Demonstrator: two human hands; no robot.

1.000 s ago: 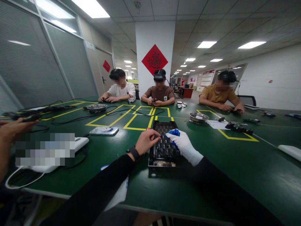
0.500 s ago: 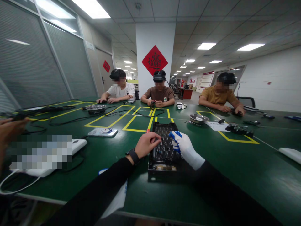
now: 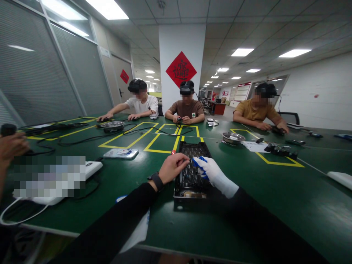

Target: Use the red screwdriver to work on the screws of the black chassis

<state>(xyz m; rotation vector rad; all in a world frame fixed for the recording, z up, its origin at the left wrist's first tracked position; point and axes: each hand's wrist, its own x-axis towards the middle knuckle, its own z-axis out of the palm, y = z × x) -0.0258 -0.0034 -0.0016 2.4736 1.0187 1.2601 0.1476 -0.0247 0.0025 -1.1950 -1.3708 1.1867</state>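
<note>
A black rectangular tray-like case [image 3: 194, 148] lies lengthwise before me, with rows of small shiny parts in it. My left hand [image 3: 173, 168], bare with a dark wristband, is over its left side. Thumb and fingertips are pinched together there; whatever they hold is too small to name. Opposite, my right hand [image 3: 213, 170] wears a white glove with blue fingertips and has its fingers curled above the case's right side. What those fingers close on is hidden. The two hands' fingertips are nearly touching. A small red-ended item [image 3: 173, 152] shows just beyond my left hand.
On the green table [image 3: 264, 205] lie a phone [image 3: 121, 153], a white power strip [image 3: 93, 168] and black cables. Metal bowls [image 3: 112, 126] [image 3: 233, 138] stand farther off, with black parts [image 3: 280, 150] at right. Several people sit around; a co-worker's hand [image 3: 13, 146] is at left.
My right hand has moved left, closer to my left hand, which stays pinched over the case. The co-worker at far left reaches out an arm.
</note>
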